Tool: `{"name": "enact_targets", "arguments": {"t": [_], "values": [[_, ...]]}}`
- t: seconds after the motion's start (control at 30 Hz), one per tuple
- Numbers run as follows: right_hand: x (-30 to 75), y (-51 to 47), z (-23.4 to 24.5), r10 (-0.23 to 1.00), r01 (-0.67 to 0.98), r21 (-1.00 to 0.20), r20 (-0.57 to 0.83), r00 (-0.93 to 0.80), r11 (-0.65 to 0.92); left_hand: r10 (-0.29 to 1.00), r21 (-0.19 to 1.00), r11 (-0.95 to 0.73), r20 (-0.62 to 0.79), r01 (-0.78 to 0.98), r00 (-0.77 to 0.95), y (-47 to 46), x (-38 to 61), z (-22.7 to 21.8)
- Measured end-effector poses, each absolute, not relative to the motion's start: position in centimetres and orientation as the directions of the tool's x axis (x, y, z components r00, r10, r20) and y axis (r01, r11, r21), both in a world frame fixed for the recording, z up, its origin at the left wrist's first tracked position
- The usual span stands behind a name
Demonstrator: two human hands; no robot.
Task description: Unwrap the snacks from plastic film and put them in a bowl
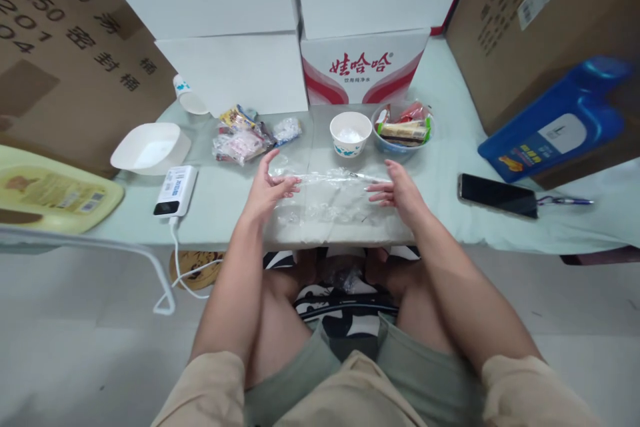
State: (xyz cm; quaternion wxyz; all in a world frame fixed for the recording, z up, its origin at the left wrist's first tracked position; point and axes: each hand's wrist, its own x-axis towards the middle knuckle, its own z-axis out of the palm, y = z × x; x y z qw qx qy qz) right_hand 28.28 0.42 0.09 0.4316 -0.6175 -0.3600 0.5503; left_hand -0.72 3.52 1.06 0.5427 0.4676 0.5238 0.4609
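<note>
Pale-green tblcloth (443,220) lies under clear plastic (327,178), brown boxes (47,80) ea. side

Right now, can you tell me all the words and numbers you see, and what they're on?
"娃哈哈®": red-white carton
"饮用纯净水": same carton, below
"0X50 汤 桶": left cardboard box, start unclear
"0X50 密封桶": same box, start unclear
"201": same box
"04": same box
Too small or blurred to read: blue bottle, yellow jug, power bank, snack packets, right cardboard box.
</note>
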Motion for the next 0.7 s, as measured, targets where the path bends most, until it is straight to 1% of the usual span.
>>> {"name": "enact_targets", "arguments": {"t": [0.1, 0.17, 0.23, 0.37, 0.43, 0.5, 0.53, 0.63, 0.7], "values": [[27.7, 0.4, -0.1, 0.930, 0.102, -0.928, -0.345, 0.124, -0.358, 0.985, 0.990, 0.140, -0.139, -0.008, 0.105, 3.0, -0.4, 1.4], [27.5, 0.6, -0.1, 0.928, 0.145, -0.921, -0.341, 0.148, -0.362, 0.981, 0.988, 0.152, -0.150, -0.007, 0.124, 2.8, -0.2, 1.5], [27.7, 0.7, 0.1, 0.924, 0.151, -0.917, -0.346, 0.160, -0.369, 0.988, 0.991, 0.130, -0.128, -0.013, 0.086, 2.7, -0.3, 1.5], [28.6, 0.2, 0.5, 0.912, 0.135, -0.914, -0.351, 0.211, -0.383, 0.997, 0.999, 0.037, -0.039, -0.022, -0.074, 3.1, -1.1, 1.0], [28.6, 0.0, 0.2, 0.907, 0.100, -0.912, -0.373, 0.195, -0.397, 0.996, 1.000, 0.024, -0.025, -0.011, -0.081, 3.2, -1.4, 0.8], [28.0, 0.2, -0.3, 0.914, 0.088, -0.915, -0.379, 0.148, -0.393, 0.999, 1.000, 0.020, -0.020, 0.010, -0.034, 3.1, -1.4, 0.7], [27.6, 0.4, -0.6, 0.923, 0.109, -0.920, -0.363, 0.126, -0.377, 1.000, 1.000, 0.017, -0.017, 0.022, -0.003, 3.0, -1.2, 0.7], [26.4, 1.2, -1.4, 0.964, 0.273, -0.924, -0.259, 0.068, -0.267, 0.997, 0.998, 0.026, -0.030, 0.054, 0.071, 2.8, -0.8, 0.8], [26.4, 1.6, -1.8, 0.979, 0.330, -0.922, -0.189, 0.075, -0.204, 0.997, 0.997, 0.041, -0.044, 0.062, 0.056, 2.8, -0.9, 0.8]]}}
